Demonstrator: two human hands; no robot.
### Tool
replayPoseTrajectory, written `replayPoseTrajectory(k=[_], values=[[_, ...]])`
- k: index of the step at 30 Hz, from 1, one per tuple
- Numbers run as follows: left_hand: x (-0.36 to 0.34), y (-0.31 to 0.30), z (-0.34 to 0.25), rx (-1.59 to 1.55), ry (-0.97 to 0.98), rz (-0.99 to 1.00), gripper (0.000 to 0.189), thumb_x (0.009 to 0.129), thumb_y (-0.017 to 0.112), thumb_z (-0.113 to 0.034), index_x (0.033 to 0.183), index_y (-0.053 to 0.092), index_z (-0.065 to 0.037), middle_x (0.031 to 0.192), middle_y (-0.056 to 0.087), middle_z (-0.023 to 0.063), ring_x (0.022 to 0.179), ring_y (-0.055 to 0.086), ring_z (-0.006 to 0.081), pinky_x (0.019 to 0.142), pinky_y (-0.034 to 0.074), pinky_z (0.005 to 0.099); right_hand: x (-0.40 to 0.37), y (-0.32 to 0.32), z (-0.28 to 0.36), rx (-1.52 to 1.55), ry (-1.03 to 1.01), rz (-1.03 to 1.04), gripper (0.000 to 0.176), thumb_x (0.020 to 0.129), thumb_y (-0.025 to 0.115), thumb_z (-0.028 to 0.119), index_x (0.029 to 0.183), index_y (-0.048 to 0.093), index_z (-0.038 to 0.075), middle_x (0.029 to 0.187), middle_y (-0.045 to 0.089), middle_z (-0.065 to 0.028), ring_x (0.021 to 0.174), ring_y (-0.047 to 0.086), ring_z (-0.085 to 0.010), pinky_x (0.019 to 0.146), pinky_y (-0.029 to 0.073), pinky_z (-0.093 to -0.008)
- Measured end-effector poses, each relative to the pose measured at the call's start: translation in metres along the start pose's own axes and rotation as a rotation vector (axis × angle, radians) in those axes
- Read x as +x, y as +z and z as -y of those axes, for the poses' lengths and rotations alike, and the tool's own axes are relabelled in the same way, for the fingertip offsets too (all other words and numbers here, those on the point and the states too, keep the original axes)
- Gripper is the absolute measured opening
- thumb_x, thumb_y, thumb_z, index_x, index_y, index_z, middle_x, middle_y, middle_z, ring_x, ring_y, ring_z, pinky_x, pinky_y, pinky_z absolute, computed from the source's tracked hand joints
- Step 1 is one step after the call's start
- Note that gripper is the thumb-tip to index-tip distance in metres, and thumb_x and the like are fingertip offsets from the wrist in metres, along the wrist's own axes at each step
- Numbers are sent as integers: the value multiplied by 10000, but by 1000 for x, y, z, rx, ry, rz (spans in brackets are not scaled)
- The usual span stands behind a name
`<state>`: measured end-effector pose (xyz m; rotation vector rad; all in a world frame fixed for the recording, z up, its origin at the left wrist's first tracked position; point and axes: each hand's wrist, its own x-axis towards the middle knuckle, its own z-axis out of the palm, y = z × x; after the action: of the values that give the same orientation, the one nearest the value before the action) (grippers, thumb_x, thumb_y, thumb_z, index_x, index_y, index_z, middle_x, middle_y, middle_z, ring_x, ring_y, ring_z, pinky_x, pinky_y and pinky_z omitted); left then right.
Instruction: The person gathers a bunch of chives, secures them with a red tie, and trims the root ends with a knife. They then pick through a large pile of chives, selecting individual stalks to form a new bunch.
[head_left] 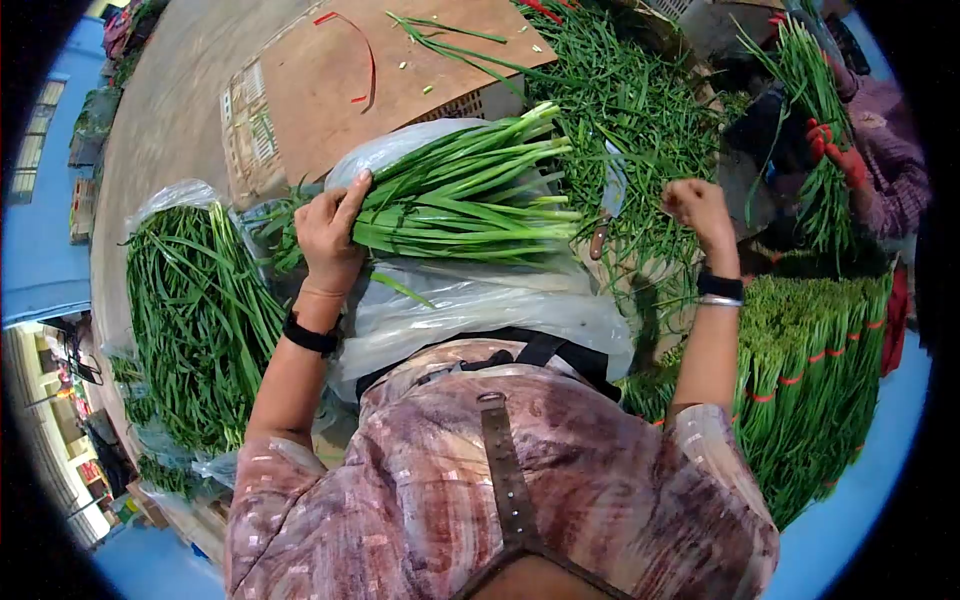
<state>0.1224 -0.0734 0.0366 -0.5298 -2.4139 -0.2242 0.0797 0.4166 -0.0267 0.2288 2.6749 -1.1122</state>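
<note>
A loose bunch of garlic chives (460, 195) lies across my lap on clear plastic sheeting (470, 300), pale stem ends to the right. My left hand (330, 225) grips its leafy left part, thumb on top. To the right, my right hand (700, 210) is raised with curled fingers above a heap of loose green leaves (640, 110); whether anything is in them is hidden. Between that hand and the stem ends lies a knife (612, 190), its wooden handle towards me, on the heap's edge.
Ahead is a brown board (400, 60) with a red strip (372, 70) and stray stems. A large pile of chives (195, 310) in plastic lies left. Red-banded bundles (810, 390) stand right. Beyond them, a co-worker's red-gloved hand (838, 155) holds another bunch (815, 90).
</note>
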Motion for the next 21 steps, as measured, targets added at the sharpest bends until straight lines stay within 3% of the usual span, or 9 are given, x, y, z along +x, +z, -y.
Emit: replayPoseTrajectory(k=[1, 2, 4, 6, 8, 10, 15, 16, 21], values=[[0, 0, 0, 6, 3, 6, 498, 687, 668, -145, 1181, 613, -174, 823, 597, 16, 696, 541, 169, 664, 377, 302, 4, 1, -4, -642, 69, -165, 277, 812, 661, 271, 860, 587, 8, 822, 617, -158, 747, 623, -274, 639, 497, -393], [0, -1, -1, 12, 9, 13, 492, 687, 665, -145, 1176, 618, -179, 820, 595, 15, 694, 538, 166, 665, 376, 300, -17, 0, 44, -792, 11, -315, 338, 775, 687, 256, 961, 607, -15, 950, 629, -198, 837, 627, -304, 720, 497, -400], [4, -2, -4, 38, 32, 3, 481, 688, 658, -146, 1166, 626, -186, 814, 589, 13, 692, 532, 159, 671, 373, 297, -8, 7, 79, 46, -199, -218, 341, 768, 690, 229, 1011, 613, 1, 1038, 620, -179, 926, 607, -309, 788, 487, -388], [1, 0, -3, 69, 56, 3, 458, 689, 649, -151, 1144, 643, -204, 804, 582, 10, 690, 524, 147, 679, 368, 291, -21, 35, 140, 231, -485, -204, 361, 758, 689, 204, 1065, 610, 30, 1041, 619, -158, 967, 587, -313, 810, 478, -385], [1, 0, -2, 85, 67, 21, 487, 697, 647, -152, 1182, 614, -166, 800, 578, 15, 691, 525, 156, 684, 369, 296, -28, 68, 174, -5, -791, -181, 332, 731, 690, 130, 1042, 612, 47, 1007, 630, -132, 944, 598, -284, 824, 458, -372], [0, 1, 0, 53, 28, -26, 523, 705, 644, -152, 1223, 576, -120, 799, 576, 22, 696, 528, 166, 690, 371, 301, -65, 86, 185, -357, -766, -112, 299, 709, 701, 152, 988, 618, 86, 913, 641, -76, 847, 599, -260, 690, 422, -382], [-10, 4, 1, -54, -144, -77, 622, 725, 637, -146, 1302, 458, 0, 810, 579, 42, 723, 547, 193, 707, 377, 316, -128, 100, 171, 85, -979, 85, 373, 727, 697, 228, 1067, 625, 93, 859, 596, -99, 798, 579, -276, 696, 445, -407], [-7, -3, -2, 28, -150, 65, 552, 725, 636, -152, 1261, 531, -68, 820, 589, 34, 736, 555, 172, 706, 375, 304, -126, 95, 168, 67, -923, 169, 376, 735, 697, 220, 1079, 623, 87, 894, 595, -115, 820, 580, -284, 716, 450, -398], [-1, -2, -3, 50, -4, 7, 436, 712, 630, -171, 1147, 642, -205, 818, 590, 6, 708, 537, 140, 693, 364, 287, -82, 42, 171, 67, -868, 319, 358, 775, 673, 217, 1087, 613, 52, 997, 594, -163, 904, 583, -325, 774, 471, -383]])
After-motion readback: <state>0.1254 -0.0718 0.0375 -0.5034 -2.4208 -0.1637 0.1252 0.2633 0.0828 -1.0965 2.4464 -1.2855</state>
